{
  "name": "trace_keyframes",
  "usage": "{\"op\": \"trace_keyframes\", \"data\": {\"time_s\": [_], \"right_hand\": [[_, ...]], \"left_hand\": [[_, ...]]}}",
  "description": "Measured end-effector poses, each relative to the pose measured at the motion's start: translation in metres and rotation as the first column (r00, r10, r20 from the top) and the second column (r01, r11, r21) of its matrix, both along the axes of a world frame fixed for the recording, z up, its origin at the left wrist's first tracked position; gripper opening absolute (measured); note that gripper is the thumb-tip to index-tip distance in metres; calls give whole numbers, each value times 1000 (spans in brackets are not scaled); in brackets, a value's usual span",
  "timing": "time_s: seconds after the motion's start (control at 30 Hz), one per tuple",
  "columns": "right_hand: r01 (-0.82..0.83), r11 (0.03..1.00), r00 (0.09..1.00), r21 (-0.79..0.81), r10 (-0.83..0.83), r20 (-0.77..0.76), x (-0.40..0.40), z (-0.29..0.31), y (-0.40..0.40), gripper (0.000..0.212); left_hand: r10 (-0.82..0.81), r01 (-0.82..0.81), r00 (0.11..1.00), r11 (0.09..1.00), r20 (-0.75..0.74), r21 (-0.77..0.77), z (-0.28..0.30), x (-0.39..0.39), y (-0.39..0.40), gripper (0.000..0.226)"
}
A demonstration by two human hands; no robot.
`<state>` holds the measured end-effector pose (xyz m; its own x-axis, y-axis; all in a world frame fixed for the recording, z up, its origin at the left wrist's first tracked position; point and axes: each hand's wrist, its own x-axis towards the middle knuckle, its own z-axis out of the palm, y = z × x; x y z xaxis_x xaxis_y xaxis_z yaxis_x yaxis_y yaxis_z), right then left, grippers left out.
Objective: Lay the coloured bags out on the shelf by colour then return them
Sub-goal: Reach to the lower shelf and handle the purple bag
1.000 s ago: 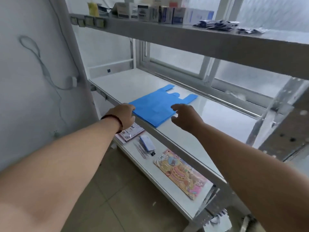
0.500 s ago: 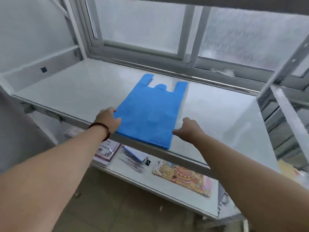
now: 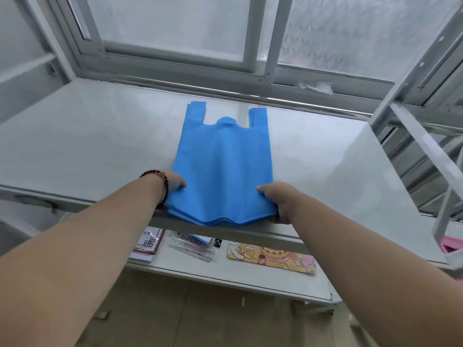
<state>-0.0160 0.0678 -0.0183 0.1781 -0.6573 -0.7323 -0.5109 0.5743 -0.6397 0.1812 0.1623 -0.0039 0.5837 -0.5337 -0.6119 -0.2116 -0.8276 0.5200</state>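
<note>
Blue bags (image 3: 223, 169) are lying as a flat stack on the shelf (image 3: 87, 146), long axis running front-to-back w/ handles toward the window (image 3: 175, 28). Left hand (image 3: 175, 182) & right hand (image 3: 273, 200) are both pinching the near corners, thumbs on top, so the stack is sitting straight ahead, equally near each.

A white shelf (image 3: 75, 146) runs below a window. A stack of blue bags (image 3: 221, 171) lies flat on it, handles toward the window, bottom edge overhanging the front lip. On the lower shelf (image 3: 225, 276) lie a white booklet (image 3: 147, 244), clear packets (image 3: 193, 247) and a colourful cartoon card (image 3: 271, 257).
</note>
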Motion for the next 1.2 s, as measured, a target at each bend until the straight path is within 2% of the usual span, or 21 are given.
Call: {"op": "trace_keyframes", "data": {"time_s": [0.1,0.17,0.23,0.27,0.3,0.33,0.37,0.5,0.57,0.63,0.7,0.83,0.93,1.03,1.07,1.13,1.2], "right_hand": [[-11,991,1000,-135,10,-7,-13,-2,-5,10],[-11,980,1000,-199,8,-17,-35,-3,-8,15],[-20,971,999,-238,11,-36,-63,-4,-12,24],[-35,968,998,-247,21,-57,-78,-5,-13,28],[-39,969,998,-242,25,-64,-93,-5,-14,30],[-31,974,998,-223,20,-52,-109,-5,-14,30],[-17,979,999,-203,9,-37,-124,-6,-15,29],[2,976,997,-217,-18,-73,-186,-9,-27,30],[19,970,995,-241,-40,-86,-212,-10,-34,30],[45,965,996,-258,-62,-57,-232,-9,-43,28],[53,970,998,-237,-57,-9,-248,-6,-49,25],[11,993,992,-119,4,129,-270,-7,-49,10],[-46,992,981,-120,68,181,-278,-10,-43,11],[-148,978,976,-144,168,136,-279,-12,-40,12],[-167,975,977,-145,184,108,-277,-11,-43,13],[-171,976,979,-132,184,92,-268,-5,-56,17],[-130,984,978,-125,148,145,-250,0,-81,23]], "left_hand": [[-71,68,996,996,55,49,-1,-17,-1,47],[-49,48,997,999,60,17,-5,-30,-3,47],[-9,4,998,997,-56,-81,-11,-42,-7,46],[41,-63,985,990,-170,-123,-13,-49,-8,43],[102,-146,944,982,-314,-122,-12,-58,-8,36],[164,-221,864,973,-477,-64,-10,-70,-8,30],[191,-225,791,974,-581,13,-8,-82,-8,28],[133,-77,616,991,-776,109,-16,-138,-21,37],[129,-68,568,992,-813,110,-19,-166,-31,33],[145,-71,576,989,-805,127,-19,-187,-39,30],[162,-116,625,987,-764,115,-23,-200,-45,26],[121,-191,707,981,-696,-23,-30,-209,-42,15],[47,-160,729,982,-683,-103,-32,-213,-30,8],[-9,-54,780,995,-626,-81,-32,-206,-21,9],[-40,23,788,999,-614,-35,-27,-200,-21,12],[-87,132,792,991,-605,31,-11,-183,-34,34],[-64,89,810,996,-583,14,3,-165,-64,52]]}}
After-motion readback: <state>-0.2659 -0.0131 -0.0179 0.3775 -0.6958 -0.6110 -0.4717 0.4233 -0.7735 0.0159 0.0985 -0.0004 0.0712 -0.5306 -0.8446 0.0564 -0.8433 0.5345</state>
